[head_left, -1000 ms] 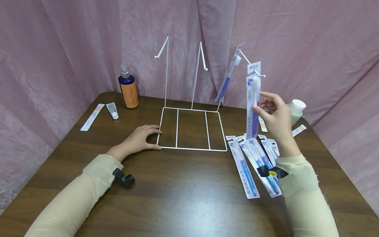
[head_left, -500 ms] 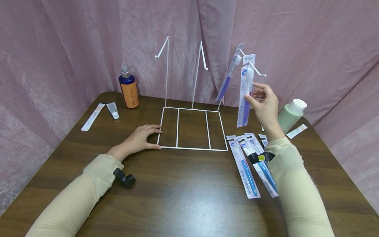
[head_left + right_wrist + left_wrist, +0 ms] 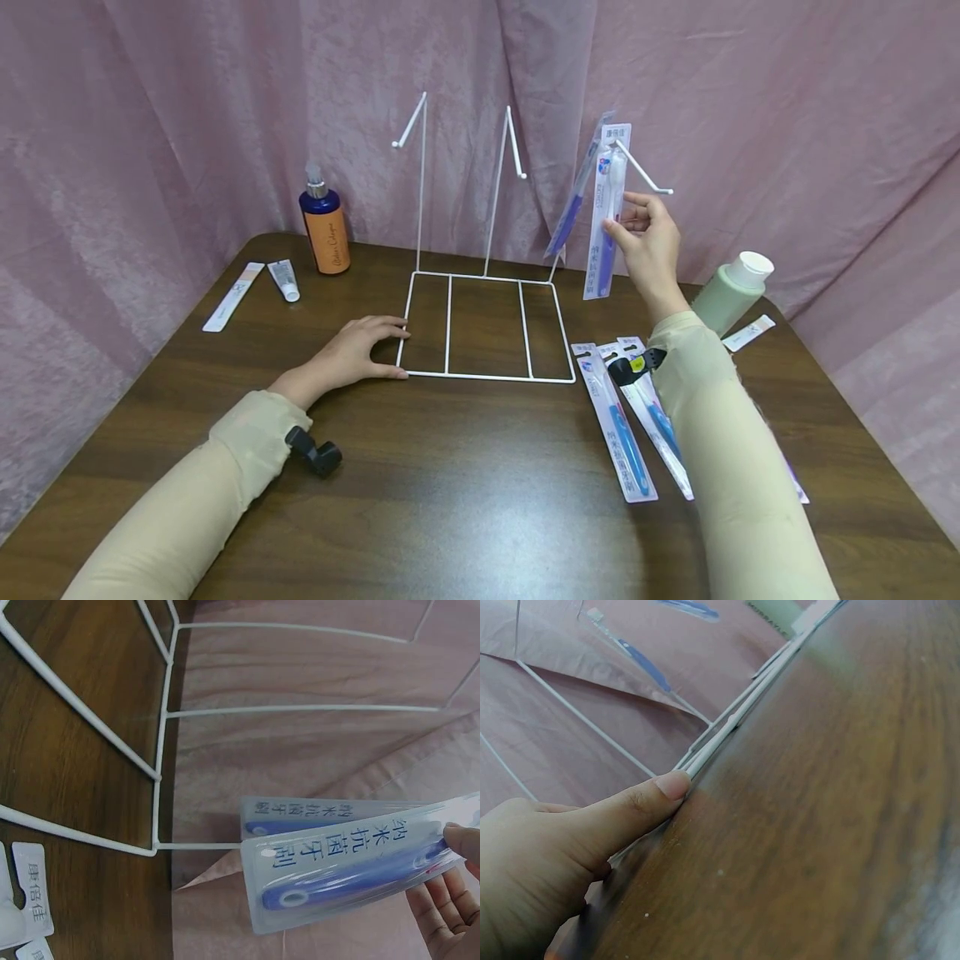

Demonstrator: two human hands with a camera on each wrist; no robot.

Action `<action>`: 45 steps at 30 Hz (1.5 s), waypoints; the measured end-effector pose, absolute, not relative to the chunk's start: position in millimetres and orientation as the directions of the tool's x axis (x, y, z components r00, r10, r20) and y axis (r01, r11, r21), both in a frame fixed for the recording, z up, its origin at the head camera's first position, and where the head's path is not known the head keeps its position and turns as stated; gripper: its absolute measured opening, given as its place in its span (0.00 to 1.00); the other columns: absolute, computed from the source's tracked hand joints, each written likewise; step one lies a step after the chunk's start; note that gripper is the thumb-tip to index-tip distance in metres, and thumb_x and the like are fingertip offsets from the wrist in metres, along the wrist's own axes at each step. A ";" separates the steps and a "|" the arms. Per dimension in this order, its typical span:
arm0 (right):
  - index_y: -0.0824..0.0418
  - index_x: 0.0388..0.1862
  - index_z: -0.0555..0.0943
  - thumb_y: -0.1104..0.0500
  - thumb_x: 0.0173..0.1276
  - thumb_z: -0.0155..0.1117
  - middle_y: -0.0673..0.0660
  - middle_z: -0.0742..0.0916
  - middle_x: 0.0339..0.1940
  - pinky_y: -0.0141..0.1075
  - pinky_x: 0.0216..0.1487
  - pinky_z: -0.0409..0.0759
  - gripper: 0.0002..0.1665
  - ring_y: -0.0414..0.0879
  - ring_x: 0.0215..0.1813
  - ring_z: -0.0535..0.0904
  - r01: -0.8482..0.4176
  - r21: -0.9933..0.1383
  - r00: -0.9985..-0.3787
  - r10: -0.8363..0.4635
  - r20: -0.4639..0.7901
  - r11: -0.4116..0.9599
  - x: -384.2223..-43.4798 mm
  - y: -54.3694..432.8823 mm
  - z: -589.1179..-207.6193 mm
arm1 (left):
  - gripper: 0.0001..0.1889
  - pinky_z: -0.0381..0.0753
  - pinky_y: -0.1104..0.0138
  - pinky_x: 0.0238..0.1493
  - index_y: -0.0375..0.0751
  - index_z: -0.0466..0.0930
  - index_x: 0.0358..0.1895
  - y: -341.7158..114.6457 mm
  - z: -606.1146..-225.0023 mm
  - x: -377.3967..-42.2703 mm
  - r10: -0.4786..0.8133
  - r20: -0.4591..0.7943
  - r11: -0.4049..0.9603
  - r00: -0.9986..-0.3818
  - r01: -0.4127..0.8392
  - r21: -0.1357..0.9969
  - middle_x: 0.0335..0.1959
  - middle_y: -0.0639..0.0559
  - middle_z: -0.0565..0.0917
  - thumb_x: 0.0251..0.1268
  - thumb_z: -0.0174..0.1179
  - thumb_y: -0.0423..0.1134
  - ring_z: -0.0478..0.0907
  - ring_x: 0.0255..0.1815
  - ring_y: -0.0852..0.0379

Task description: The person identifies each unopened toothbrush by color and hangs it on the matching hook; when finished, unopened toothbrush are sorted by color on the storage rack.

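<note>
My right hand (image 3: 649, 247) pinches a packaged purple toothbrush (image 3: 604, 221) between thumb and fingers. The top of its pack is threaded on the right-hand hook (image 3: 645, 170) of a white wire rack (image 3: 487, 377). Behind it, a second packaged purple toothbrush (image 3: 572, 208) hangs on the same hook. Both packs also show in the right wrist view, the held pack (image 3: 352, 862) in front. At the rack's left side, my left hand (image 3: 351, 352) rests on the base, fingers over the side bar and thumb (image 3: 671, 786) at the front corner.
Several packaged toothbrushes, one of them a blue toothbrush (image 3: 617, 425), lie on the table beneath my right arm. A green bottle (image 3: 729, 293) stands at right. An orange-and-blue bottle (image 3: 326, 229), a small tube (image 3: 284, 280) and a thin packet (image 3: 234, 297) are at the back left.
My right hand has moved back and left with the held toothbrush, sliding its pack along the hook from near the tip toward the hanging one. The left hand has stayed in place.
</note>
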State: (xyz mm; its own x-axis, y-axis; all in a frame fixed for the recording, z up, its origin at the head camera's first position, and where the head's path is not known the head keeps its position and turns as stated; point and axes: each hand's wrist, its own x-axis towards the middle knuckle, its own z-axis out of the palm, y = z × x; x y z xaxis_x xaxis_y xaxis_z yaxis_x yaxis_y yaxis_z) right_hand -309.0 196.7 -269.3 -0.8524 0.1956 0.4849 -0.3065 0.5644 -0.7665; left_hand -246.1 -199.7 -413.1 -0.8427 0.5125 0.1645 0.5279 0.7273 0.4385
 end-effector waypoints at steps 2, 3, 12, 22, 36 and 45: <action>0.60 0.61 0.76 0.63 0.61 0.69 0.56 0.82 0.39 0.24 0.45 0.77 0.27 0.30 0.35 0.74 -0.304 -0.771 -0.854 0.197 0.481 0.560 -312.2 196.4 -269.7 | 0.34 0.59 0.42 0.68 0.41 0.77 0.60 -198.9 -413.2 -246.2 0.516 0.167 0.727 -0.841 0.532 0.435 0.67 0.43 0.73 0.49 0.72 0.55 0.66 0.69 0.41; 0.60 0.61 0.76 0.63 0.61 0.69 0.56 0.82 0.39 0.24 0.46 0.78 0.27 0.30 0.36 0.74 -0.300 -0.773 -0.857 0.198 0.476 0.560 -313.7 196.3 -269.8 | 0.34 0.59 0.42 0.68 0.41 0.77 0.59 -198.3 -413.1 -246.2 0.517 0.168 0.725 -0.839 0.534 0.434 0.67 0.43 0.73 0.49 0.72 0.54 0.66 0.69 0.41; 0.58 0.62 0.75 0.60 0.62 0.69 0.53 0.81 0.41 0.26 0.47 0.77 0.28 0.31 0.37 0.75 -0.248 -0.800 -0.873 0.232 0.429 0.546 -326.3 195.9 -270.8 | 0.35 0.59 0.42 0.69 0.41 0.77 0.60 -194.9 -410.5 -245.7 0.521 0.156 0.722 -0.839 0.531 0.442 0.67 0.43 0.72 0.49 0.72 0.55 0.66 0.70 0.41; 0.60 0.64 0.72 0.59 0.63 0.68 0.50 0.80 0.38 0.25 0.43 0.75 0.30 0.32 0.37 0.74 -0.212 -0.778 -0.890 0.212 0.404 0.591 -339.0 194.8 -268.6 | 0.35 0.59 0.42 0.69 0.41 0.77 0.60 -194.6 -408.1 -246.6 0.523 0.152 0.728 -0.839 0.532 0.432 0.68 0.43 0.72 0.49 0.71 0.54 0.65 0.70 0.41; 0.62 0.63 0.73 0.58 0.64 0.67 0.62 0.85 0.46 0.21 0.39 0.72 0.28 0.30 0.35 0.74 -0.214 -0.730 -0.909 0.142 0.393 0.649 -344.2 192.0 -263.5 | 0.34 0.58 0.42 0.69 0.41 0.77 0.60 -198.1 -410.7 -246.4 0.512 0.157 0.735 -0.844 0.525 0.429 0.68 0.43 0.72 0.49 0.72 0.54 0.65 0.70 0.41; 0.63 0.62 0.74 0.60 0.64 0.66 0.60 0.85 0.44 0.20 0.39 0.72 0.28 0.27 0.33 0.73 -0.220 -0.723 -0.907 0.136 0.399 0.655 -344.3 194.6 -261.2 | 0.34 0.58 0.42 0.69 0.41 0.77 0.60 -198.5 -412.3 -244.0 0.509 0.156 0.736 -0.847 0.522 0.432 0.68 0.43 0.72 0.50 0.71 0.54 0.65 0.70 0.40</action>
State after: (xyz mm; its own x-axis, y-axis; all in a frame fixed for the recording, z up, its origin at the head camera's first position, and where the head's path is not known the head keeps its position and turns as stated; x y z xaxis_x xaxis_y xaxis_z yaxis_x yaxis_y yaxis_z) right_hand -344.3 194.6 -261.2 -0.9066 0.1362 0.3994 -0.2200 0.6551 -0.7228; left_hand -244.0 -198.5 -412.3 -0.8466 0.5088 0.1558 0.5217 0.7358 0.4319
